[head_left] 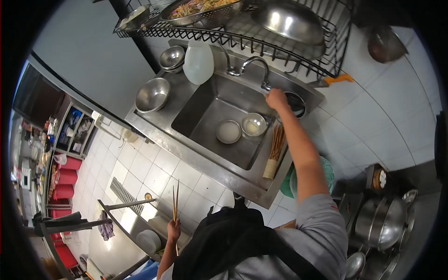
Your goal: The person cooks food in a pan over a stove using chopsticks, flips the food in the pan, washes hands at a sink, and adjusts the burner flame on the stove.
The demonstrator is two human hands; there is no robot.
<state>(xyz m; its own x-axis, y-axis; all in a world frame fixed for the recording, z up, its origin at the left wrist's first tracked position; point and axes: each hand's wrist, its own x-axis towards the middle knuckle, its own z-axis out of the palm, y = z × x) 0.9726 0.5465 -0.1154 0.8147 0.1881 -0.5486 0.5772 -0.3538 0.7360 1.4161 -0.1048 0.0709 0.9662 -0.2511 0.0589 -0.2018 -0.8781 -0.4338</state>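
My left hand (173, 231) is closed around a pair of long chopsticks (175, 200), which point up beside the sink's front edge. My right hand (276, 99) reaches across the sink (191, 114), its fingers closed at the spout end of the faucet (261, 63). No water stream can be made out. Two small metal bowls sit on the sink floor: one bowl (228, 131) with cloudy contents, and another bowl (254, 124) with something pale inside. A bamboo wok brush (274, 151) lies along the sink's right rim, under my right forearm. A dark round container (298, 105) stands behind my wrist.
A metal colander (152, 95), stacked bowls (172, 58) and a translucent jug (199, 63) stand on the left counter. Overhead, a black wire rack (224, 35) holds a large upturned bowl (289, 21). An orange-handled knife (338, 80) is at right, with pots (380, 221) below.
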